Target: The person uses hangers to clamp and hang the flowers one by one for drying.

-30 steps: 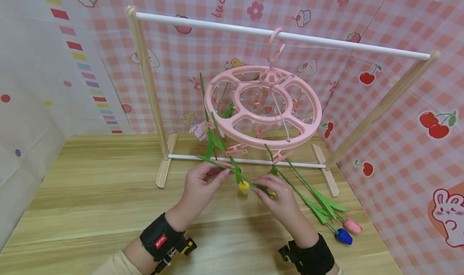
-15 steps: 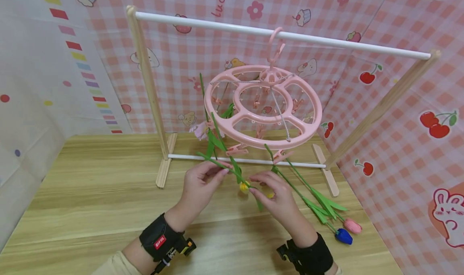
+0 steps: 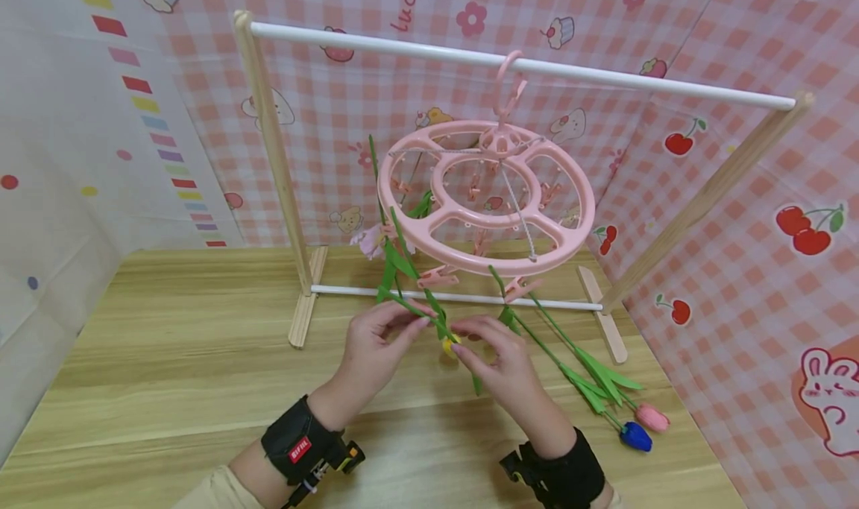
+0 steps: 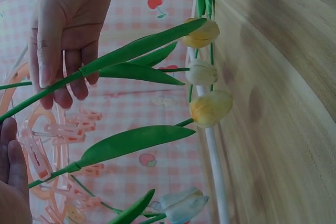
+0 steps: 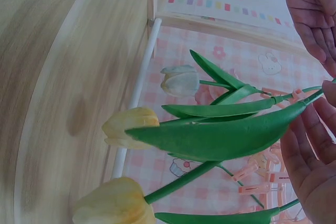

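My left hand [image 3: 376, 345] pinches the green stem of a yellow artificial tulip [image 4: 202, 33] between thumb and fingers. Further along that stem, by its leaf [image 5: 231, 135], my right hand [image 3: 506, 360] pinches it with thumb and fingertips. The held stem [image 3: 406, 304] slants below the rim of the round pink clip hanger [image 3: 577, 233]. Close by, a second yellow tulip [image 4: 212, 108] hangs head down, its stem running up toward the hanger's clips. A pink clip [image 3: 439, 276] dangles just above my left fingertips. In the head view my right hand hides the held flower's head.
The hanger hooks over the white bar [image 3: 403, 47] of a wooden stand [image 3: 268, 136]. Blue [image 3: 636, 436] and pink [image 3: 652, 417] tulips extend at right, near another clip [image 3: 520, 289]. A pale lilac flower [image 3: 369, 242] hangs at left. White tulips [image 5: 180, 81] hang behind.
My right hand has moved left along the stem, closer to my left hand. The held tulip has shifted slightly, and its leaf now shows below my right fingers. The hanger stays nearly still.
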